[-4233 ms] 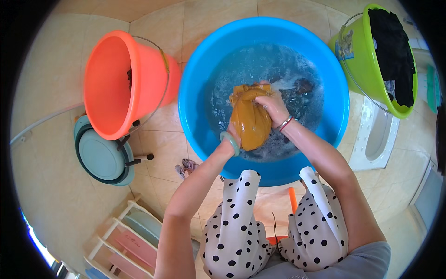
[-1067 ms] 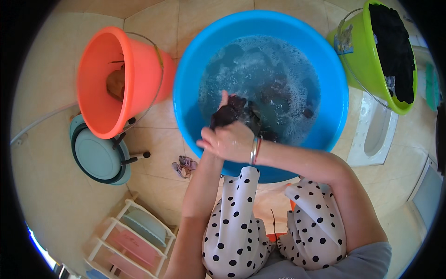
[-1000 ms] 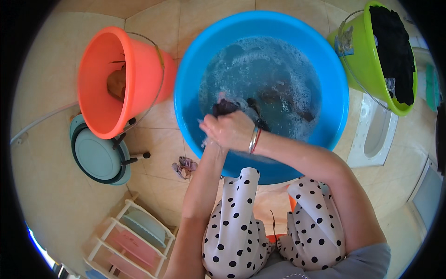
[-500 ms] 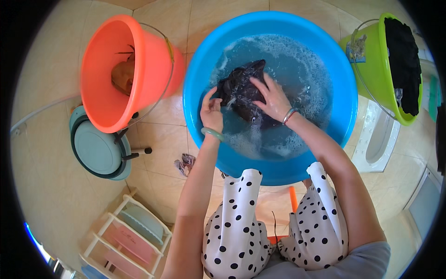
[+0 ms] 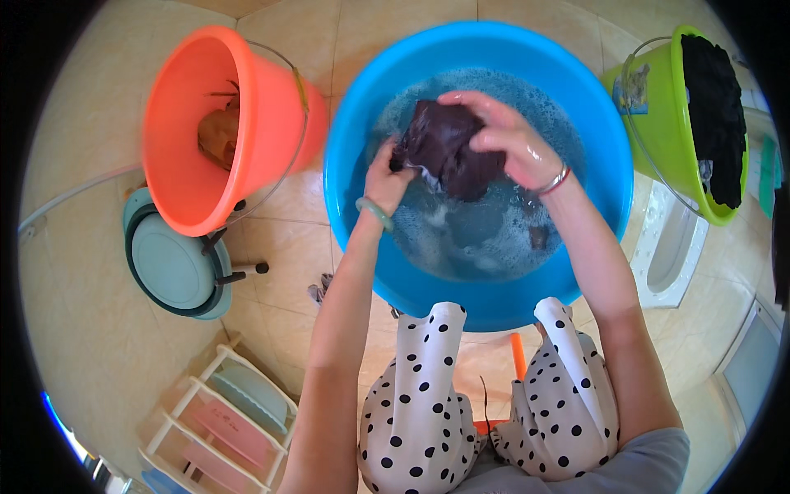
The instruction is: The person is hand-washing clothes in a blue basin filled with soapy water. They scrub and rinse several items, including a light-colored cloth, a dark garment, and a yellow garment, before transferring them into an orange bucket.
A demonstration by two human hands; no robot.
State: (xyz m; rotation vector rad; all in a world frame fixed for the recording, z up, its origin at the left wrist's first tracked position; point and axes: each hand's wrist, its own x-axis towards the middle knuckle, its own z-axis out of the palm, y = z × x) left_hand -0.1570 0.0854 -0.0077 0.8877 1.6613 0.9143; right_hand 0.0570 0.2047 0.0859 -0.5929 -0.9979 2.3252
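Our left hand [image 5: 387, 183] pinches a bunched edge of the dark maroon, soaking-wet cloth [image 5: 448, 144] between thumb and fingers. Our right hand [image 5: 527, 152] is spread and curved around the cloth's upper right side, touching it; whether those fingers actually grip, we cannot tell. The cloth hangs bunched between both hands over the foamy, cloudy water [image 5: 494, 239] in the wide, round blue plastic tub [image 5: 607, 181], left of the tub's middle.

To handle it well, we would anchor the left pinch firmly, since soaked fabric is likely heavy and slippery, and gather a good fold into the right palm rather than trust the fingertips. Working low and inside the rim should let drips fall back into the tub. Even pressure from both hands would probably spare the fabric from stretching at one corner. We should also watch the small dark piece [image 5: 538, 238] showing in the foam at lower right, which could tangle with a trailing edge, and stay clear of our white, black-dotted trousers [image 5: 424, 370] just below the tub.
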